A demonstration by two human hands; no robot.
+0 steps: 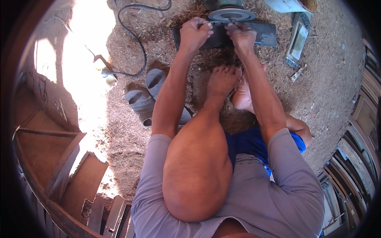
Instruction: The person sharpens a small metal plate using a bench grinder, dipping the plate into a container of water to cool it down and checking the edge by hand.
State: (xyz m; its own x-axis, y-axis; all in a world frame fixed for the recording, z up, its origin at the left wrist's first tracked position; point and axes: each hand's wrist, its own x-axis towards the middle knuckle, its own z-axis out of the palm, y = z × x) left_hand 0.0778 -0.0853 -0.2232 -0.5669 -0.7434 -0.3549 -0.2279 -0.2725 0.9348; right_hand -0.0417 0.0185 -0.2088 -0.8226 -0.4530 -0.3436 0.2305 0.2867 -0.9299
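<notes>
My left hand (195,33) is closed in a pinch at the near left side of a round grey grinding wheel (232,15). At its near right side my right hand (242,36) is closed too, fingertips just below the wheel's rim. Something thin seems to run between the two sets of fingertips along that rim, too small to make out. Beneath both hands lies a dark flat board (265,35) on the ground. The wheel is mounted on a dark machine body (222,4), cut off by the upper edge.
A black cable (137,37) curves over the debris-strewn ground on the left. Grey sandals (139,101) lie beside my left forearm. A long metal-framed block (297,43) and a whitish bucket (291,4) are at the far right. Wooden boards (365,115) line the right side.
</notes>
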